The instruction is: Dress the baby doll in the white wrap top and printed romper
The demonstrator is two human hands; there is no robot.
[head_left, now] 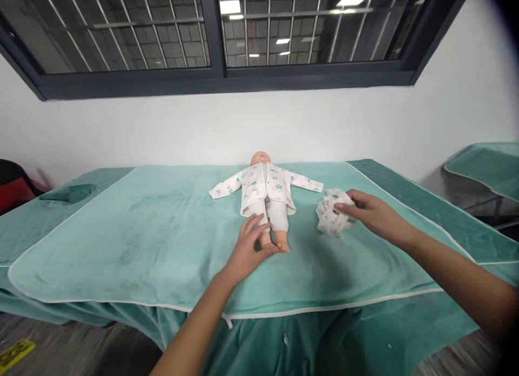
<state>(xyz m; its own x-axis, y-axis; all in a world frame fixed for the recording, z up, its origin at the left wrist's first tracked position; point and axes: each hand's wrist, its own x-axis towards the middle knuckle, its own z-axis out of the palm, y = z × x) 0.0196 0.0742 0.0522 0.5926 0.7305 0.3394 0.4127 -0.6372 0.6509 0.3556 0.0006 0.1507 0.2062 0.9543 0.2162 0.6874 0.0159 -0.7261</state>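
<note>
A baby doll [260,158] lies on its back on the teal cover, its head toward the wall. It wears a white printed jacket [253,189] with both sleeves spread wide, and white leggings [279,216]; its bare feet point toward me. My left hand [249,247] hovers at the doll's lower legs with fingers apart; whether it touches them I cannot tell. To the right of the doll, my right hand [371,216] pinches a crumpled white printed cloth [333,214] between thumb and fingers. The cloth's own shape is hidden by its folds.
The teal cover [121,246] with white piping spreads over a bed against a white wall [162,130]. Above is a dark-framed window [219,79] with metal bars. A red and black chair [16,189] stands at left, another teal-covered surface [486,168] at right.
</note>
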